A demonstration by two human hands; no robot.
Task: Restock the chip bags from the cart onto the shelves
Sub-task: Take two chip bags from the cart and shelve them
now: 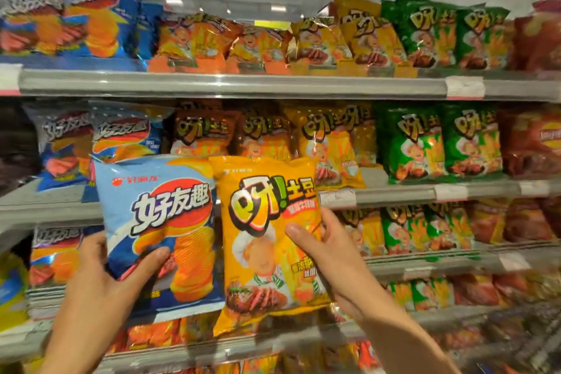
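- Two chip bags were held up in front of the shelves: a blue bag at about nine o'clock of centre and a yellow bag just beside it at three o'clock, their edges touching or overlapping.
- The left hand gripped the blue bag at its lower left, thumb curled across the front, fingers hidden behind.
- The right hand gripped the yellow bag along its right edge, thumb pressed on the front.
- Matching blue stock stood on the shelf at eleven o'clock of the held bags; matching yellow stock stood at one o'clock, on the middle shelf rail.
- Both bags looked puffed with air, so they were probably light, soft and crushable, with slick foil skins.
- A hold at the side seam or a bottom corner would likely suit best, with gentle pressure to spare the chips.
- No cart was clearly visible.
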